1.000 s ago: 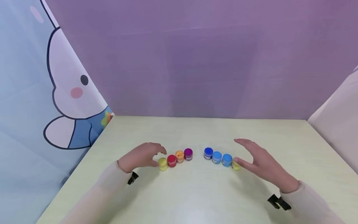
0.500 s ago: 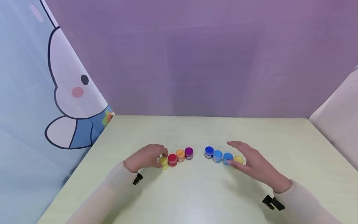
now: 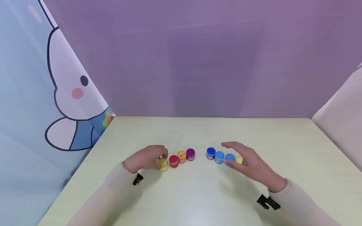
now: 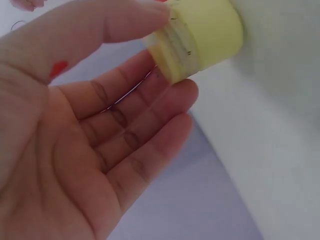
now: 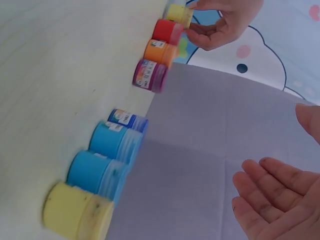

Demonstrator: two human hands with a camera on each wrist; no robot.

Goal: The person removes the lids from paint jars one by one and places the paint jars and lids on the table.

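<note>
Two rows of small paint jars stand on the pale table. The left row holds a yellow jar, a red jar, an orange jar and a purple jar. My left hand pinches the yellow jar between thumb and fingertip, and it sits tilted. The right row holds a dark blue jar, a light blue jar, a blue jar and a second yellow jar. My right hand hovers flat over that row's right end, and in the right wrist view its palm is off the jars.
A purple backdrop closes the table's far edge. A cartoon curtain hangs along the left side and a pale panel along the right. Bare tabletop lies in front of and behind the jars.
My left hand has closed onto the yellow jar and tipped it. My right hand has slid left, from beside the second yellow jar to over the blue jars.
</note>
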